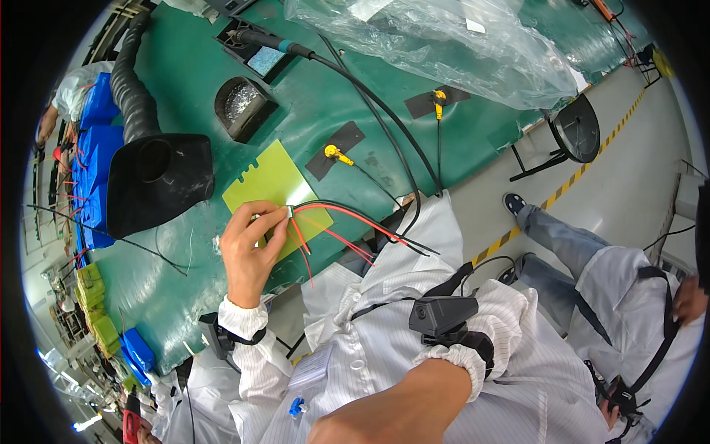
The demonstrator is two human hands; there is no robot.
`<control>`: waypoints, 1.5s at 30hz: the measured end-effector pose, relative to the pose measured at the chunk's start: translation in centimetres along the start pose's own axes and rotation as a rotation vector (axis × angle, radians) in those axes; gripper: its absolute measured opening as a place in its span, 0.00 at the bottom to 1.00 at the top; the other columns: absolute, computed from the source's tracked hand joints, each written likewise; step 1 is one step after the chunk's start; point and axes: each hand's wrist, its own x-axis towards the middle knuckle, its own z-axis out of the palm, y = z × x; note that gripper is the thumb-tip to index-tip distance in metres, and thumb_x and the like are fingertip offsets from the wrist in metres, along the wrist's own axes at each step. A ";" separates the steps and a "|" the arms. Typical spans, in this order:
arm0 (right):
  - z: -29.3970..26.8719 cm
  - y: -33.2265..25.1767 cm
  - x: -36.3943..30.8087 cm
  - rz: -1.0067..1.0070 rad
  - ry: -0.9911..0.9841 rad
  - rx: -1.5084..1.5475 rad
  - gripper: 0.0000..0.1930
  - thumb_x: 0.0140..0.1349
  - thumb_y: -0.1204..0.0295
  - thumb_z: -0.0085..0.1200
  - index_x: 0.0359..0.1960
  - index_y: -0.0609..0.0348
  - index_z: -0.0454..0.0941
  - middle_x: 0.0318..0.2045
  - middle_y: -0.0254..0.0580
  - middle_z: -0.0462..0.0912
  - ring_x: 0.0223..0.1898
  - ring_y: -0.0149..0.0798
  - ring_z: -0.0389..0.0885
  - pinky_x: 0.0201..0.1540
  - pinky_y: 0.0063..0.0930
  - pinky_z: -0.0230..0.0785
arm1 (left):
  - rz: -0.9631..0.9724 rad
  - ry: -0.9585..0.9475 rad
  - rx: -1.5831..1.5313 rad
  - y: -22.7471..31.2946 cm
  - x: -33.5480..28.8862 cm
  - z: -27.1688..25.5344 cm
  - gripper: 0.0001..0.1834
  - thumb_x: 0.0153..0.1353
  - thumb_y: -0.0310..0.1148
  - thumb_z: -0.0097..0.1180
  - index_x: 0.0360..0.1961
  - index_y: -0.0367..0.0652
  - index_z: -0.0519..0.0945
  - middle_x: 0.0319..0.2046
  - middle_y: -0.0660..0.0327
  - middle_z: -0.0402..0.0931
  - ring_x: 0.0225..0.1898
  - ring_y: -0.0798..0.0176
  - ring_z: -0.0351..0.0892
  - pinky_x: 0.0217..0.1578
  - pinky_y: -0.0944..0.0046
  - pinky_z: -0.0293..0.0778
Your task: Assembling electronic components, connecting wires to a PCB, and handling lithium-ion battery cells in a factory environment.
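Observation:
Between the thumb and fingers of my left hand (255, 240) is a small white connector (289, 212). Red and black wires (355, 214) trail from it toward the right, and thin red leads hang below. Beneath the hand lies a yellow-green plate (270, 174) with notches along its far left edge. My right hand (392, 411) is at the lower edge, close to my body and away from the wires; its fingers are cut off from view. Each wrist carries a strapped black camera.
On the green bench mat (310, 96) stand a soldering iron (277, 42) in its holder and a black tin of metal shavings (244, 107). A black fume-extraction hood (159, 181) is at left, beside blue bins (96, 177). Two yellow snap cords (338, 154) are nearby. A person (629, 311) stands at right.

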 end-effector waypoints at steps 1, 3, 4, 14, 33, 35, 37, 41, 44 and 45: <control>0.1 0.1 0.1 -0.016 -0.010 0.008 0.09 0.69 0.69 0.54 0.38 0.63 0.80 0.30 0.40 0.79 0.29 0.46 0.81 0.30 0.34 0.73 | -0.001 0.006 0.007 0.0 -0.2 -0.3 0.09 0.51 0.19 0.67 0.34 0.39 0.87 0.35 0.61 0.81 0.34 0.60 0.82 0.32 0.63 0.74; 0.4 0.0 0.3 -0.011 -0.012 0.033 0.09 0.69 0.69 0.54 0.37 0.64 0.80 0.29 0.40 0.78 0.29 0.45 0.80 0.30 0.34 0.72 | -0.016 0.007 0.026 0.1 -0.4 -1.1 0.09 0.51 0.19 0.67 0.34 0.39 0.87 0.35 0.61 0.81 0.34 0.60 0.82 0.32 0.63 0.74; 0.3 0.0 0.1 -0.003 -0.007 0.021 0.09 0.70 0.69 0.54 0.37 0.64 0.80 0.29 0.40 0.78 0.29 0.45 0.80 0.29 0.34 0.72 | -0.012 0.002 0.015 0.1 -0.3 -0.7 0.09 0.51 0.19 0.67 0.34 0.39 0.87 0.35 0.61 0.81 0.34 0.60 0.82 0.32 0.63 0.74; 0.5 0.1 -0.1 -0.024 0.014 0.012 0.10 0.70 0.68 0.54 0.36 0.64 0.80 0.28 0.40 0.77 0.28 0.44 0.79 0.28 0.34 0.71 | -0.008 0.006 0.016 0.2 -0.2 -0.3 0.08 0.51 0.19 0.67 0.33 0.39 0.87 0.35 0.61 0.81 0.34 0.59 0.82 0.32 0.63 0.75; -0.1 -0.6 -1.1 0.578 0.068 1.033 0.25 0.73 0.71 0.51 0.68 0.66 0.60 0.59 0.52 0.79 0.62 0.40 0.77 0.59 0.32 0.72 | -0.008 0.011 0.009 -0.2 -0.4 -0.4 0.10 0.50 0.20 0.68 0.35 0.42 0.87 0.36 0.61 0.81 0.35 0.58 0.83 0.34 0.61 0.76; -1.0 -1.5 -0.5 0.695 0.017 1.091 0.26 0.73 0.67 0.52 0.67 0.67 0.62 0.60 0.53 0.78 0.62 0.41 0.77 0.58 0.32 0.72 | -0.010 0.013 0.013 -0.2 -0.3 -0.3 0.10 0.50 0.21 0.68 0.35 0.42 0.87 0.36 0.61 0.81 0.35 0.58 0.83 0.34 0.61 0.76; -0.5 -0.8 -1.2 0.680 0.004 1.071 0.26 0.73 0.66 0.52 0.67 0.67 0.62 0.61 0.53 0.78 0.62 0.41 0.77 0.58 0.32 0.72 | -0.003 0.015 0.010 -0.1 -0.4 -0.4 0.09 0.50 0.21 0.68 0.35 0.42 0.87 0.36 0.61 0.81 0.35 0.58 0.83 0.34 0.61 0.77; -0.4 -0.6 -1.7 0.685 -0.006 1.030 0.27 0.73 0.65 0.51 0.67 0.68 0.63 0.61 0.53 0.78 0.62 0.40 0.77 0.57 0.31 0.72 | 0.005 0.023 0.009 -0.2 -0.5 -0.3 0.09 0.50 0.21 0.68 0.35 0.42 0.87 0.36 0.61 0.81 0.35 0.58 0.82 0.34 0.61 0.77; -0.3 -0.7 -1.9 0.722 -0.011 1.034 0.26 0.73 0.66 0.50 0.67 0.68 0.64 0.60 0.51 0.78 0.62 0.39 0.77 0.57 0.31 0.72 | -0.011 0.014 0.013 -0.1 -0.9 -0.5 0.09 0.50 0.22 0.68 0.35 0.42 0.87 0.35 0.62 0.81 0.35 0.58 0.82 0.34 0.60 0.76; -0.2 -0.7 -1.8 0.728 -0.019 1.047 0.26 0.73 0.66 0.50 0.67 0.68 0.64 0.60 0.51 0.78 0.62 0.39 0.77 0.57 0.31 0.72 | -0.018 0.019 0.024 -0.1 -1.2 -0.9 0.09 0.50 0.22 0.68 0.35 0.42 0.87 0.35 0.62 0.81 0.34 0.57 0.82 0.33 0.60 0.76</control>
